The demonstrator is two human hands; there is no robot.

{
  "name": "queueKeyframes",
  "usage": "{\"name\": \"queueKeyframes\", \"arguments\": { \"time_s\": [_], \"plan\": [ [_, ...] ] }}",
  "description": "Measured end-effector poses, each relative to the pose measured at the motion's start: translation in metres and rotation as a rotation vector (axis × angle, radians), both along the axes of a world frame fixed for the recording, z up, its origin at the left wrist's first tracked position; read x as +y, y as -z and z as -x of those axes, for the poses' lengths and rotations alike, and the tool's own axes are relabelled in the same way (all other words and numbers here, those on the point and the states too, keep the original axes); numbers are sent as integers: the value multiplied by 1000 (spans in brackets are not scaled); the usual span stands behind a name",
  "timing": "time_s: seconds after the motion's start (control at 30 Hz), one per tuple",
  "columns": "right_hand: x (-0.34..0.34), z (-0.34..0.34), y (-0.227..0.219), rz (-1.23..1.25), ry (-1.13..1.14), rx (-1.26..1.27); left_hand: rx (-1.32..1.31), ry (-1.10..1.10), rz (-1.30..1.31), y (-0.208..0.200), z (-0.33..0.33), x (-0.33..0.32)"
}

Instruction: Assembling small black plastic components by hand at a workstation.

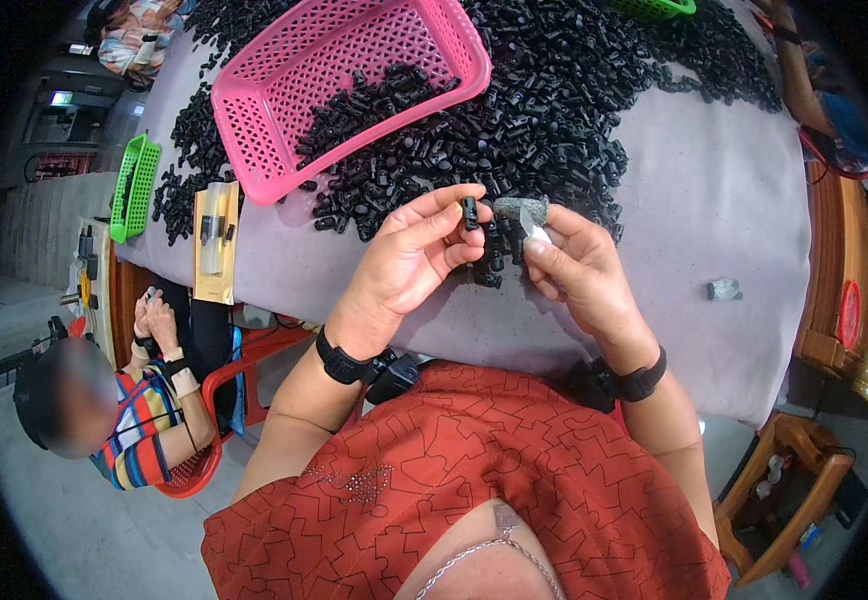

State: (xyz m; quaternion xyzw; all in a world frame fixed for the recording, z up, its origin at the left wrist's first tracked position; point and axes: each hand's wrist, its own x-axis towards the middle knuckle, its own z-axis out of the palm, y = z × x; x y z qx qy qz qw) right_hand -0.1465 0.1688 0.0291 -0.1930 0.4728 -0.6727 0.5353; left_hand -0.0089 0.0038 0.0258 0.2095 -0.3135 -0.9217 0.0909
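My left hand [409,250] pinches a small black cylindrical plastic part [470,213] upright between thumb and fingers. My right hand [584,270] is closed on a crumpled grey pad [521,208] with a white piece [534,228] at its near side; I cannot tell whether that is cloth or paper. The two hands are close together over the near edge of a large heap of similar black parts [554,120]. A few loose parts [489,275] lie on the tablecloth between and just below my hands.
A pink perforated basket [254,150] holding black parts tilts on the heap. At left lie a yellow card with a clear tube [216,240] and a green basket [134,190]. A grey lump [724,290] rests right on the grey tablecloth [694,210]. A seated person [144,410] works at left.
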Motion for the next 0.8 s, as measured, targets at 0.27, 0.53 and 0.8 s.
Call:
{"name": "queueKeyframes", "arguments": {
  "time_s": [0.27,0.53,0.8],
  "plan": [
    [1,-2,-3,59,-155,-9,77,102,-87,16,0,3],
    [3,-2,-3,68,-233,35,59,132,-123,16,4,11],
    [1,-3,-5,36,-204,-17,79,144,-157,14,4,10]
  ]
}}
